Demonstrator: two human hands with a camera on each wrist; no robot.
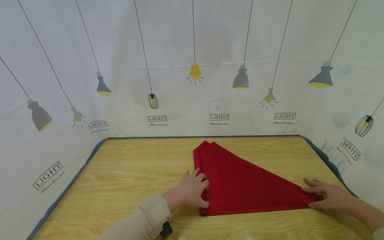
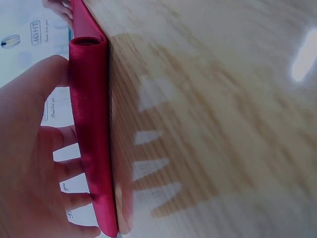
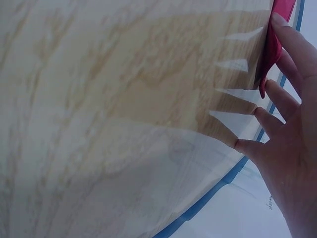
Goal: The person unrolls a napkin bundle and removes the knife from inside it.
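Note:
A red cloth (image 1: 252, 183) lies on the wood-grain table, wide at the left and narrowing to a point at the right. Its left edge is rolled into a tube, whose hollow end shows on the roll (image 2: 91, 109) in the left wrist view. My left hand (image 1: 192, 190) rests on this roll with fingers spread and slightly bent, the tips touching its upper side. At the narrow end, my right hand (image 1: 333, 196) presses the cloth's tip with thumb and forefinger apart; the other fingertips touch the tabletop in the right wrist view. The very tip is hidden under the right hand.
The wood-grain table (image 1: 135, 166) has a dark blue border along its back and sides. A pale curtain (image 1: 180, 43) printed with lamps and lettering surrounds it on three sides. A black device (image 1: 166, 230) is at the left wrist.

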